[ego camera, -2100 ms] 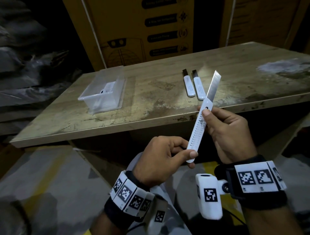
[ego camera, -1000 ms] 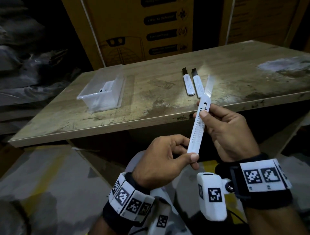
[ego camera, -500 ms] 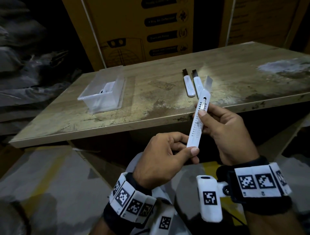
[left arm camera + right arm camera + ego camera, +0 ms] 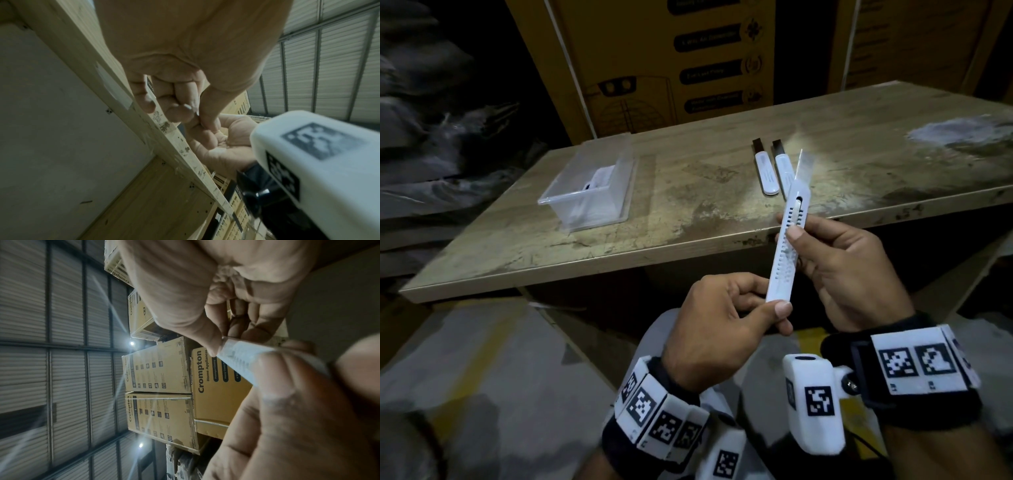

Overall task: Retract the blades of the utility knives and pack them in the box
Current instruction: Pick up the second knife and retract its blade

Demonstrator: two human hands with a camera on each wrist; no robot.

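A white utility knife (image 4: 786, 246) is held upright in front of the table edge, a short piece of blade (image 4: 804, 162) showing at its top. My left hand (image 4: 726, 325) pinches its lower end between thumb and fingers. My right hand (image 4: 839, 263) grips the upper half, thumb on the ridged track just below the slider (image 4: 795, 209). The right wrist view shows the knife (image 4: 242, 352) blurred between both hands. Two more white knives (image 4: 768, 171) lie side by side on the table, dark blades out. A clear plastic box (image 4: 590, 188) stands at the table's left.
The worn wooden table (image 4: 688, 219) runs across the head view, its front edge just behind my hands. Large yellow cartons (image 4: 671, 61) stand behind it. Dark sacks (image 4: 431, 102) pile up at the left. Grey floor (image 4: 482, 377) lies below.
The blade has slid back into the handle from a long stretch to a short stub. My right thumb moved down along the handle. My left hand kept its hold.
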